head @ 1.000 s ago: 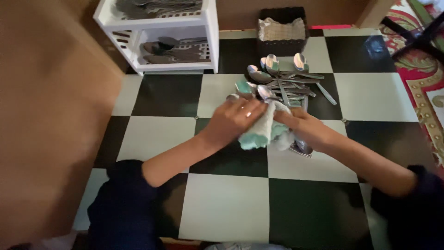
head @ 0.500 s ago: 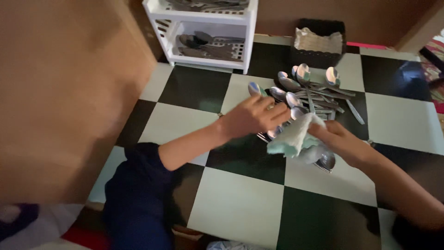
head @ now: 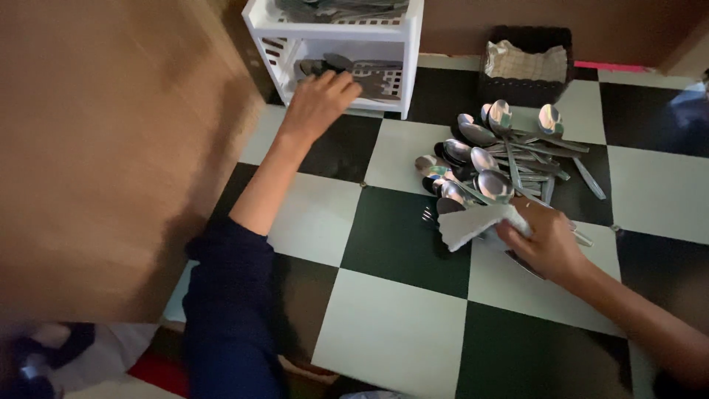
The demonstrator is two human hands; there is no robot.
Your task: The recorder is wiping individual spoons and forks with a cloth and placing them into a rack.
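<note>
My left hand (head: 319, 103) reaches to the lower shelf of a white plastic rack (head: 408, 55) at the back left. Its fingers curl at the shelf's front edge, next to the dark cutlery (head: 362, 72) lying there; I cannot see whether it grips a piece. My right hand (head: 545, 242) rests on the checkered table and is closed on a pale, light-blue cloth (head: 469, 223). Just beyond the cloth lies a heap of metal spoons (head: 496, 151), with a fork's tines (head: 428, 215) showing at its near edge.
A dark woven basket (head: 526, 90) lined with pale cloth stands behind the spoons. The rack's upper shelf (head: 340, 10) also holds cutlery. The black-and-white checkered tabletop (head: 384, 332) stretches toward me. A brown wall (head: 96, 148) closes off the left side.
My left hand left the cloth and the spoon pile, carrying a spoon, and moved up and left to the rack's lower shelf. The right hand kept the cloth, lowering it to the table.
</note>
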